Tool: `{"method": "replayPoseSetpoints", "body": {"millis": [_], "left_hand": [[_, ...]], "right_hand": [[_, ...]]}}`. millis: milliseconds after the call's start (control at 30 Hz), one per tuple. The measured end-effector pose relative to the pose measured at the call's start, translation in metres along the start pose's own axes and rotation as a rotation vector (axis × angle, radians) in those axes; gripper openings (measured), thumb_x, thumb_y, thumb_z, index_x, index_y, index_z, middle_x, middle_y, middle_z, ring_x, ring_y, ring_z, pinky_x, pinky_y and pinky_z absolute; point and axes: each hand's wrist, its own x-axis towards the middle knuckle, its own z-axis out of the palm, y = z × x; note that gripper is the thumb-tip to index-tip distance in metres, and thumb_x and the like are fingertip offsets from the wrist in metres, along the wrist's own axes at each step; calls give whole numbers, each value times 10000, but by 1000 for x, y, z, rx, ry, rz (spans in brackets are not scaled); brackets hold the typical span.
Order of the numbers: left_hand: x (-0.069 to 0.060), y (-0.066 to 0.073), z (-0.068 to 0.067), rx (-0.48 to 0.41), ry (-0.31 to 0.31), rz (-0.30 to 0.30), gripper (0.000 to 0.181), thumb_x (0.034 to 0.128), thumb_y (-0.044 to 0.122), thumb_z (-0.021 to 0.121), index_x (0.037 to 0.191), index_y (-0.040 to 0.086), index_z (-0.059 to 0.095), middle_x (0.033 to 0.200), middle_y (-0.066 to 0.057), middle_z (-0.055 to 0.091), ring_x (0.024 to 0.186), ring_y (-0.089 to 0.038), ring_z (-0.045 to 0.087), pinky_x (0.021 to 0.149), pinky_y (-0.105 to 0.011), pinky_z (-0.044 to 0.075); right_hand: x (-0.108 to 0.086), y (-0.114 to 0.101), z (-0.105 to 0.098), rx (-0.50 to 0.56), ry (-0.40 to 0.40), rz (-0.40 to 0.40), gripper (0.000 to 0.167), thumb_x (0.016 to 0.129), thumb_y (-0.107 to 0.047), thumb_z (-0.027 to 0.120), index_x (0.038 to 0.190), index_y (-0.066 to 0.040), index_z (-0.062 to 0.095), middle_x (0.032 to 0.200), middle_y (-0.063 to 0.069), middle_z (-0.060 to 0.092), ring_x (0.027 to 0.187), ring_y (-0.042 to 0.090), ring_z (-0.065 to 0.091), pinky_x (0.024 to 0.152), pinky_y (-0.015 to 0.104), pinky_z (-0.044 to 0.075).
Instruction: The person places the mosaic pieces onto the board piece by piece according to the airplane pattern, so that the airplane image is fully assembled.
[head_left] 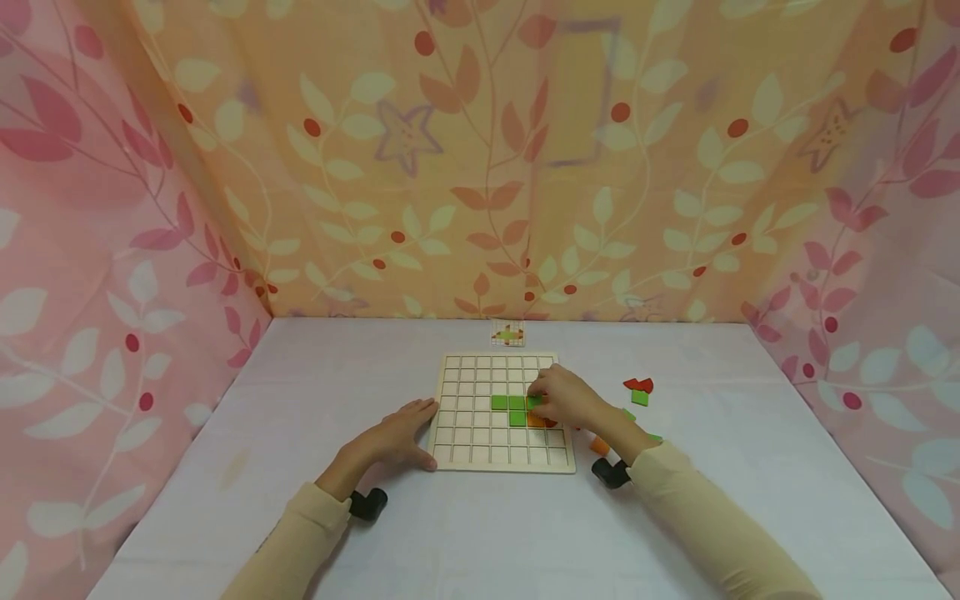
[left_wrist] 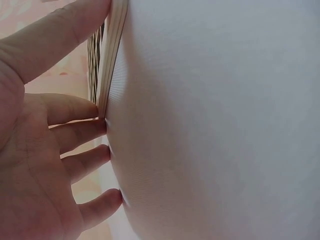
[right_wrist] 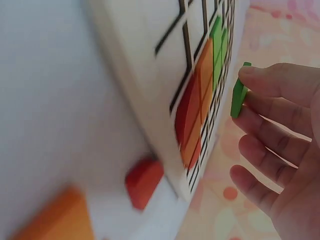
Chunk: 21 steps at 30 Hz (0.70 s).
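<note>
One gridded wooden board (head_left: 468, 437), on the white surface (head_left: 480, 533); its squares hold green tiles (head_left: 499, 403), orange tiles (right_wrist: 204, 75) and red tiles (right_wrist: 186, 112), many squares bare. One left hand (head_left: 401, 433), fingers spread at the board's left edge. One right hand (head_left: 566, 396), thumb and fingers pinching a green tile (right_wrist: 240, 92) over the board. Handling, as I judge it: square its sides to the grooves, lower flat, brace the board. Several loose pieces (head_left: 640, 398), right of the board.
</note>
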Motion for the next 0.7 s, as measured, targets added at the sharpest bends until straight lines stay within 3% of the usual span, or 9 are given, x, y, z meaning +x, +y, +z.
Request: {"method": "replayPoseSetpoints", "body": {"millis": [233, 700], "left_hand": [[2, -1, 1, -4, 2, -10, 1019, 707, 306, 864, 1523, 55, 308, 1617, -122, 247, 1511, -344, 169, 1184, -603, 190], [3, -1, 1, 4, -9, 2, 1028, 703, 321, 862, 1520, 38, 306, 1614, -138, 248, 1505, -360, 178, 1173, -615, 204]], "right_hand": [[8, -18, 10, -53, 25, -102, 207, 797, -159, 754, 984, -73, 765, 931, 32, 689, 865, 178, 548, 779, 333, 486], [23, -38, 21, -97, -19, -132, 166, 803, -191, 783, 947, -110, 769, 885, -1, 662, 790, 132, 483, 656, 226, 396]]}}
